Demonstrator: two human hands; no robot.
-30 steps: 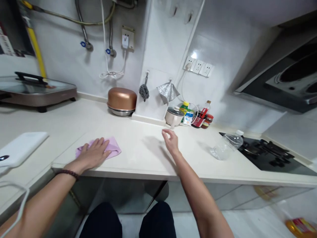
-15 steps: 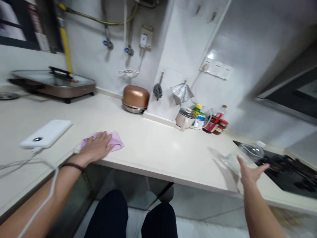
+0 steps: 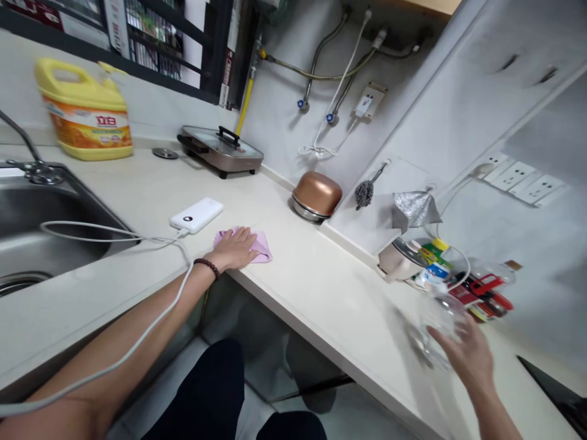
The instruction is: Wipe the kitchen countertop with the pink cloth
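Observation:
My left hand (image 3: pixel 233 249) lies flat, fingers stretched, on a pink cloth (image 3: pixel 263 248) near the front edge of the pale countertop (image 3: pixel 321 284). A bead bracelet sits on that wrist. At the right, my right hand (image 3: pixel 468 360) is wrapped round a clear plastic bottle (image 3: pixel 438 315), thumb on one side and fingers on the other. Both the bottle and the hand are smeared by motion.
A white power bank (image 3: pixel 196 214) with a cable lies left of the cloth, and a steel sink (image 3: pixel 27 226) is further left. A yellow jug (image 3: pixel 85 110), lidded grill pan (image 3: pixel 222 148), copper pot (image 3: pixel 317 194), small cooker (image 3: pixel 401 260) and sauce bottles (image 3: pixel 481 293) line the wall.
My right hand swung from the middle of the counter over to the bottle at the right and closed round it. The view turned left, showing the sink. My left hand stayed on the cloth.

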